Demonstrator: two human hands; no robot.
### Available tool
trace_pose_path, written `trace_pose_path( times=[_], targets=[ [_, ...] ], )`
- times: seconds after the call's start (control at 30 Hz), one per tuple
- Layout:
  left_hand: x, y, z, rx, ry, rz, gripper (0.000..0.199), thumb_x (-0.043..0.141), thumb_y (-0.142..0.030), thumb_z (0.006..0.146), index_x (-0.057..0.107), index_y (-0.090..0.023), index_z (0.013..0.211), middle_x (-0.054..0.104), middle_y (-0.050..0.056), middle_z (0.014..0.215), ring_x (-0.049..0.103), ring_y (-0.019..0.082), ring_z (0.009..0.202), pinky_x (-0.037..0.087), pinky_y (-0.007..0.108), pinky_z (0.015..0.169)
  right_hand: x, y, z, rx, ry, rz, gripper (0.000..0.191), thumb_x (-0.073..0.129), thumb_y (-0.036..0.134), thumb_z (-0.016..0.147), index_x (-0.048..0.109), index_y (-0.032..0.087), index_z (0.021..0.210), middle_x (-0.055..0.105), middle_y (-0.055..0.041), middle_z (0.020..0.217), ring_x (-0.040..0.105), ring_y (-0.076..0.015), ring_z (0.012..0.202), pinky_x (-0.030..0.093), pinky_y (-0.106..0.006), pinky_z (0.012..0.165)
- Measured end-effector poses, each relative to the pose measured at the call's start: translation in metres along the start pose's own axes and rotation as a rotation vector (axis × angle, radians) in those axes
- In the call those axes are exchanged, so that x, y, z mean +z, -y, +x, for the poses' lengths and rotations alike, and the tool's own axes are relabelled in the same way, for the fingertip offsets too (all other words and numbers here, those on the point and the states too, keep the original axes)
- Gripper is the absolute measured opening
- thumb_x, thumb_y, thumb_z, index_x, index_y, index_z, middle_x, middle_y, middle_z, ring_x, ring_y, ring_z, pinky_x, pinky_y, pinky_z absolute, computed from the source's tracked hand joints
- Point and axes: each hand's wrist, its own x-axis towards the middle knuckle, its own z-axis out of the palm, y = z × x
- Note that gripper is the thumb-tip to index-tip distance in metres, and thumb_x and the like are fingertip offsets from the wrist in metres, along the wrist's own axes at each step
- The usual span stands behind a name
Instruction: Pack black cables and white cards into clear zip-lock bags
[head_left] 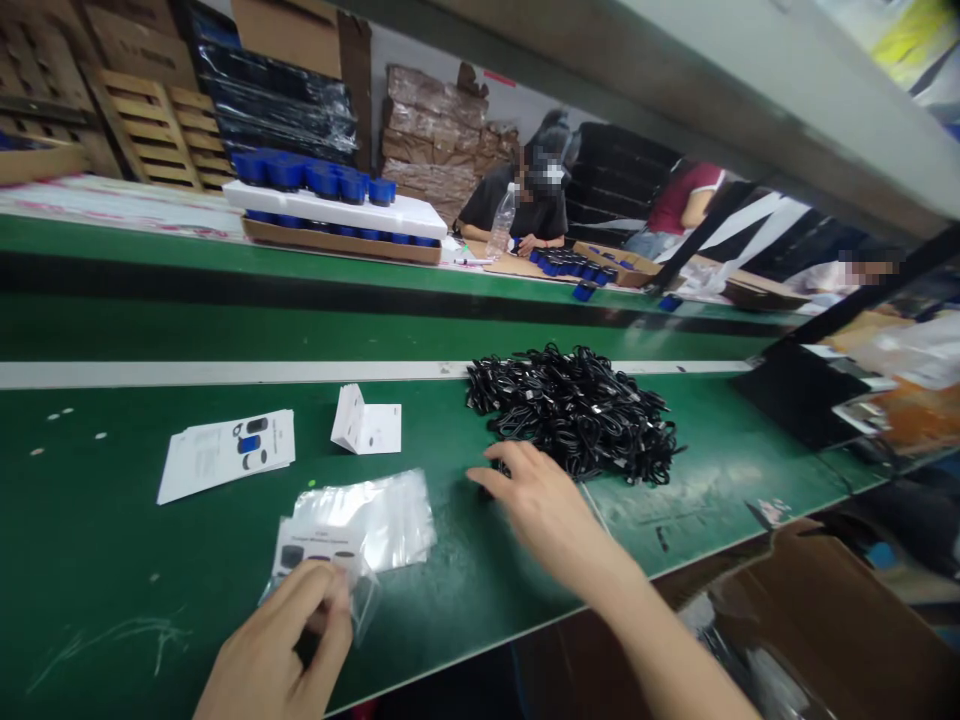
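Left hand (289,640), closest to my camera, pinches a clear bag (366,598) between finger and thumb, with a leaflet (321,542) in it, overlapping a pile of bags (403,512). I see the right hand (534,495), fingers loosely curled, beside the cable heap (581,415) on the green table (457,610); whether it holds anything, I cannot tell.

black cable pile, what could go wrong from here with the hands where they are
Tangling: the black cable pile is heaped loose and overlapping beside the right hand, so lifting one cable might drag others along.

Sliding: the clear bag with a printed leaflet, pinched by the left hand, overlaps the stack of clear bags in view, so moving it could shift that stack.
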Motion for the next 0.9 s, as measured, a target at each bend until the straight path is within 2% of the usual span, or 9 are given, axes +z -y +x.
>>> trace_pose_path(
  times=[0.07,0.17,0.33,0.43,0.57,0.63,0.7,0.8,0.9],
  targets=[
    [-0.002,-0.001,0.005,-0.029,0.055,0.012,0.026,0.041,-0.041,0.089,0.054,-0.026,0.073,0.064,-0.004,0.062,0.065,0.012,0.053,0.049,0.016,0.045,0.000,-0.021,0.006,-0.008,0.032,-0.076,0.032,0.061,-0.007,0.072,0.070,0.012,0.096,0.061,-0.0180,0.101,0.058,-0.0316,0.093,0.048,-0.043,0.076],
    [-0.003,-0.005,0.009,-0.023,0.069,0.029,0.027,0.038,-0.036,0.090,0.051,-0.025,0.069,0.061,-0.005,0.057,0.061,0.010,0.045,0.046,0.016,0.043,0.004,-0.035,0.019,-0.063,0.053,-0.029,0.020,0.068,-0.004,0.069,0.069,0.014,0.079,0.063,-0.0142,0.091,0.059,-0.0298,0.088,0.049,-0.041,0.074],
    [-0.001,-0.011,0.011,0.011,0.045,0.100,0.026,0.037,-0.028,0.088,0.046,-0.023,0.064,0.055,-0.006,0.056,0.055,0.009,0.043,0.040,0.018,0.043,0.009,-0.043,0.032,-0.096,-0.049,0.213,0.015,0.068,0.011,0.078,0.059,0.018,0.087,0.065,-0.0081,0.103,0.056,-0.0263,0.109,0.041,-0.043,0.094],
    [0.001,-0.014,0.011,-0.028,0.023,0.108,0.027,0.035,-0.027,0.089,0.045,-0.023,0.064,0.054,-0.005,0.058,0.054,0.010,0.046,0.040,0.020,0.046,0.015,-0.040,0.033,-0.015,-0.143,0.394,0.009,0.058,0.018,0.087,0.051,0.019,0.093,0.065,-0.0066,0.097,0.062,-0.0217,0.095,0.047,-0.037,0.086],
    [0.001,-0.015,0.013,-0.044,0.055,0.083,0.029,0.034,-0.029,0.090,0.042,-0.023,0.063,0.052,-0.005,0.056,0.053,0.011,0.045,0.038,0.020,0.045,0.016,-0.007,0.023,0.048,-0.173,0.610,0.008,0.045,0.022,0.094,0.050,0.018,0.097,0.061,-0.0023,0.082,0.061,-0.0144,0.069,0.049,-0.025,0.062],
    [0.000,-0.014,0.013,-0.032,0.066,0.083,0.027,0.035,-0.028,0.089,0.041,-0.023,0.063,0.052,-0.005,0.056,0.053,0.011,0.045,0.038,0.020,0.044,0.014,0.021,0.012,-0.036,-0.018,0.881,0.017,0.039,0.025,0.097,0.055,0.018,0.096,0.057,0.0021,0.073,0.055,-0.0096,0.055,0.045,-0.019,0.050],
    [-0.001,-0.013,0.013,-0.028,0.058,0.088,0.026,0.037,-0.026,0.088,0.042,-0.023,0.063,0.050,-0.006,0.055,0.053,0.011,0.046,0.039,0.021,0.044,0.014,0.047,0.003,-0.123,0.150,1.073,0.020,0.046,0.027,0.094,0.062,0.018,0.086,0.055,0.0024,0.074,0.053,-0.0084,0.056,0.044,-0.019,0.054],
    [-0.003,-0.012,0.010,-0.012,0.032,0.080,0.026,0.037,-0.027,0.089,0.045,-0.023,0.065,0.053,-0.003,0.064,0.055,0.012,0.050,0.043,0.022,0.047,0.020,0.072,-0.002,-0.041,0.193,0.987,0.024,0.048,0.021,0.093,0.066,0.018,0.077,0.054,0.0023,0.068,0.055,-0.0114,0.065,0.041,-0.021,0.060],
    [-0.004,-0.011,0.006,0.043,-0.042,0.076,0.026,0.038,-0.028,0.090,0.052,-0.022,0.069,0.059,0.004,0.090,0.063,0.016,0.073,0.051,0.026,0.061,0.027,0.079,-0.001,0.021,0.143,0.835,0.021,0.049,0.014,0.091,0.066,0.017,0.080,0.057,0.0002,0.069,0.058,-0.0143,0.068,0.041,-0.024,0.062]
  ],
)
